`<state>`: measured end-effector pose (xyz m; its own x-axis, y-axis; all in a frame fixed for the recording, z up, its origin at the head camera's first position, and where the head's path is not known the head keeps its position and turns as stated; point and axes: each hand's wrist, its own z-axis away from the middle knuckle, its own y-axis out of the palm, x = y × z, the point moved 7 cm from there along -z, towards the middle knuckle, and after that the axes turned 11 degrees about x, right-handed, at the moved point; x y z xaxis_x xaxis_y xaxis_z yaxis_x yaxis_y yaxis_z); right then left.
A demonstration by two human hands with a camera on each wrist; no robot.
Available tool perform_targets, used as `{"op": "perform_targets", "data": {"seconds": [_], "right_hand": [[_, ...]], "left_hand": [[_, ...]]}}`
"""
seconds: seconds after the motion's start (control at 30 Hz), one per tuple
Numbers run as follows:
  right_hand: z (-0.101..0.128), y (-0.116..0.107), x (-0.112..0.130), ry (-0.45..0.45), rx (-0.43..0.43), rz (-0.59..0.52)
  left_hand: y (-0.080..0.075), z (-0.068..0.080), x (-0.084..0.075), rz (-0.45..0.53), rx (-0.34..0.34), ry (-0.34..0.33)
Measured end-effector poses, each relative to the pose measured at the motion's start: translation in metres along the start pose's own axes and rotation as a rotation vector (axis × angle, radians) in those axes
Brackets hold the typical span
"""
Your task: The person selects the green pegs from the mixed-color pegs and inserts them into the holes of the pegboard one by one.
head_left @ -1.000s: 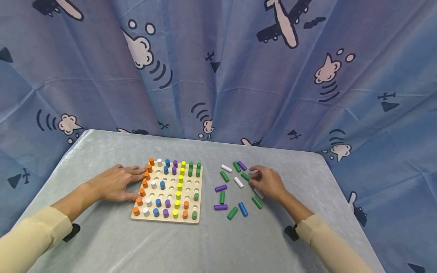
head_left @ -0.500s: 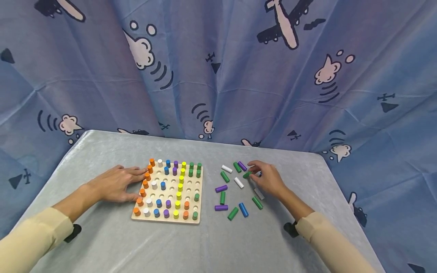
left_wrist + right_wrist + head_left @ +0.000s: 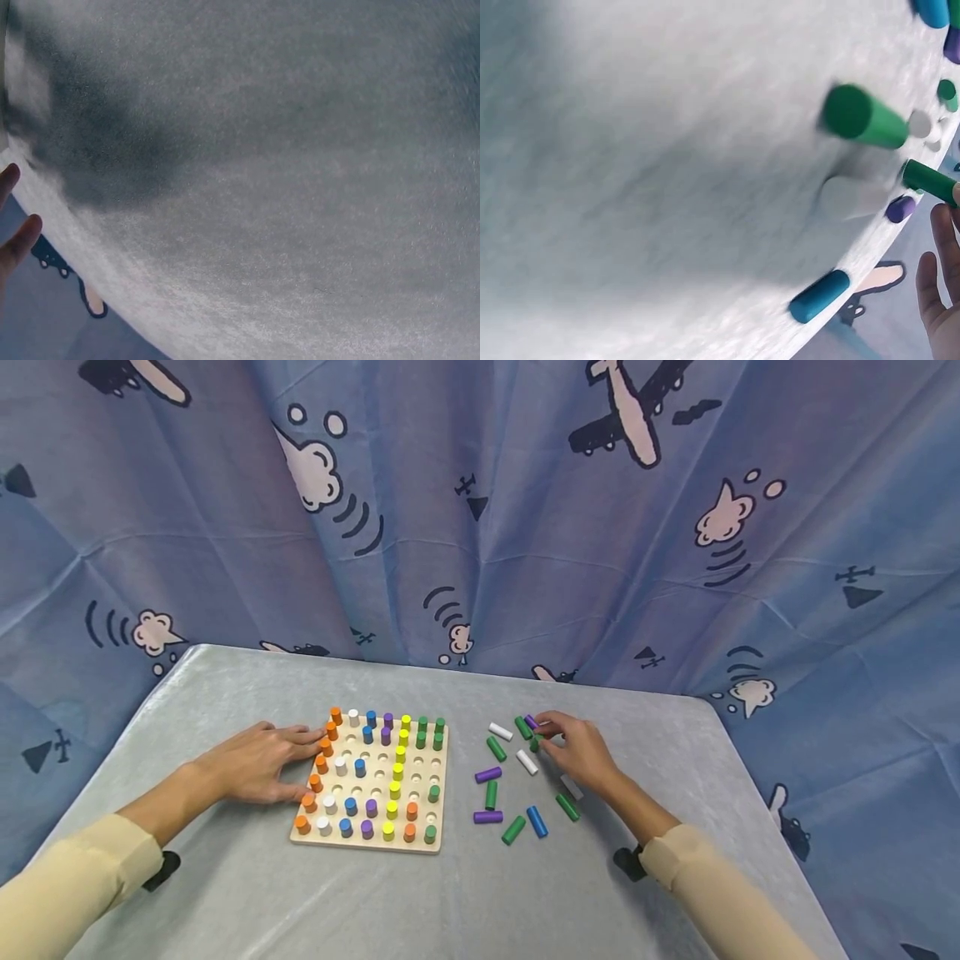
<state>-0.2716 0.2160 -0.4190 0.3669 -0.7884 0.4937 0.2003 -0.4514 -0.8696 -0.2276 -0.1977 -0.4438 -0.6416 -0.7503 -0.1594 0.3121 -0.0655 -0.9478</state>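
Nearest, loose coloured wooden pegs (image 3: 513, 828) lie scattered on the grey velvety tablecloth (image 3: 225, 893). The square wooden pegboard (image 3: 372, 782), part filled with upright pegs, sits to their left. The left hand (image 3: 258, 762) lies flat with straight fingers against the board's left edge. Beyond the scatter, the right hand (image 3: 576, 750) appears to pinch a short green wooden peg (image 3: 536, 743) between thumb and fingertips, just above the cloth. The peg looks light, stiff and smooth, best pinched across its middle.
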Motion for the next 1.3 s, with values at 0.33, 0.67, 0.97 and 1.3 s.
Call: {"op": "perform_targets", "data": {"seconds": [0.33,0.67,0.97,1.3], "right_hand": [[-0.012,0.005,0.036,-0.128,-0.034,-0.074],[-0.026,0.026,0.077,-0.209,-0.040,-0.136],[-0.033,0.039,0.113,-0.280,-0.031,-0.156],[-0.042,0.057,0.129,-0.283,0.041,-0.158]], "left_hand": [[-0.002,0.001,-0.001,-0.010,-0.002,0.009],[0.000,0.001,0.000,-0.012,0.006,-0.005],[0.001,0.000,0.001,-0.013,-0.001,-0.001],[0.000,0.001,0.001,0.006,0.003,-0.003]]}}
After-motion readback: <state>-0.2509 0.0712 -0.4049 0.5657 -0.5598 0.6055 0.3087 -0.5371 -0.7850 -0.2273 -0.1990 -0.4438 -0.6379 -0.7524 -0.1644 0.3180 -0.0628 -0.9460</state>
